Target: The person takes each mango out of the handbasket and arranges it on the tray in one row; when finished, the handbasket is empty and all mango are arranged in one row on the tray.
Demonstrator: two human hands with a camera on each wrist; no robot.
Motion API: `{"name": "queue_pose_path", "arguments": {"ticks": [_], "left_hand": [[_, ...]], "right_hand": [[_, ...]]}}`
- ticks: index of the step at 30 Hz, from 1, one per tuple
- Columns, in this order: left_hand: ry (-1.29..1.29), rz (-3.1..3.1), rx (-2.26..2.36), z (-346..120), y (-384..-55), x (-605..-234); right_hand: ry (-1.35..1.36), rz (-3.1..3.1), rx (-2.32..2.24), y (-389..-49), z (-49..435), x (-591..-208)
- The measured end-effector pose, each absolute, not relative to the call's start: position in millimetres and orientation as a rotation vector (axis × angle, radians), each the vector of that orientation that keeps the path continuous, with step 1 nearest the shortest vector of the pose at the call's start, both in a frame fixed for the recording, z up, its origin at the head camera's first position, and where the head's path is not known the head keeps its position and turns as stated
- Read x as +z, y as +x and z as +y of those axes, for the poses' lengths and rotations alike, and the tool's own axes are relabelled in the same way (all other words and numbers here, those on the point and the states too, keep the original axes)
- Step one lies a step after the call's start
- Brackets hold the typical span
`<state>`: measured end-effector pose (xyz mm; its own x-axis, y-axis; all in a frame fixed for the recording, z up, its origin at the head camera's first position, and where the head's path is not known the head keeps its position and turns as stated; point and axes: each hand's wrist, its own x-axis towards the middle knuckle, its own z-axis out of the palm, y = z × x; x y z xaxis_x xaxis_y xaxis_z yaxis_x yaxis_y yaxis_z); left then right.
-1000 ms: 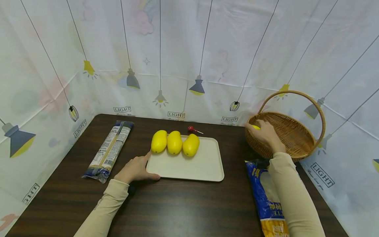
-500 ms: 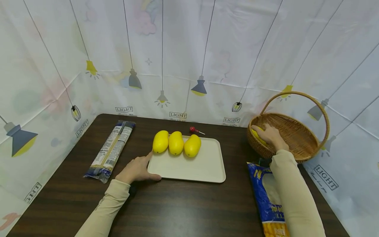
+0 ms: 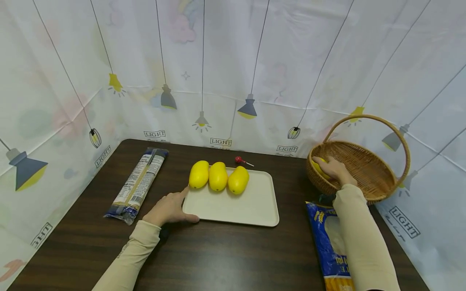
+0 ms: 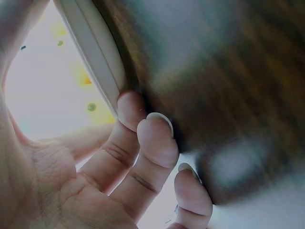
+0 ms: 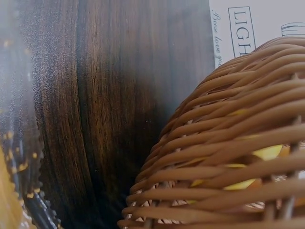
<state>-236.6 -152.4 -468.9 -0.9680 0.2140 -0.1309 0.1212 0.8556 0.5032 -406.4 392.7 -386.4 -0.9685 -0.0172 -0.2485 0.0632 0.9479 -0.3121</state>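
In the head view, my left hand [image 3: 169,208] holds the left side of the cream tray [image 3: 251,208], thumb at its near corner and index finger farther up the side. The left wrist view shows fingertips against the tray's rim [image 4: 93,47]. Three yellow mangoes, a left one [image 3: 199,174], a middle one [image 3: 218,176] and a right one [image 3: 238,180], lie in a row at the tray's far side. My right hand [image 3: 335,169] reaches into the wicker basket [image 3: 367,169] and grips a yellow mango [image 3: 320,167] inside its left wall. The weave [image 5: 228,157] hides most of this in the right wrist view.
A red lollipop [image 3: 239,160] lies behind the tray. On the left is a clear-and-blue packet [image 3: 140,184]. A blue and yellow bag [image 3: 329,242] lies before the basket, partly under my right forearm. The basket's tall handle [image 3: 404,141] arches over it.
My right hand has lowered the mango from the basket's left rim down inside it. My left hand stays at the tray. The whole head view has shifted slightly.
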Motion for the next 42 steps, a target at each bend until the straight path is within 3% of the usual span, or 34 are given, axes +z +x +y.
{"name": "queue_pose_path", "arguments": {"ticks": [22,42], "left_hand": [[0.285,2.857,0.769,-150.9,-234.8,-472.1],[0.262,2.848,0.772,-153.3,-235.0,-467.6]], "right_hand": [[0.037,2.838,-0.496,-406.0,401.9,-403.4],[-0.005,2.879,-0.571,-398.4,401.3,-389.1]]}}
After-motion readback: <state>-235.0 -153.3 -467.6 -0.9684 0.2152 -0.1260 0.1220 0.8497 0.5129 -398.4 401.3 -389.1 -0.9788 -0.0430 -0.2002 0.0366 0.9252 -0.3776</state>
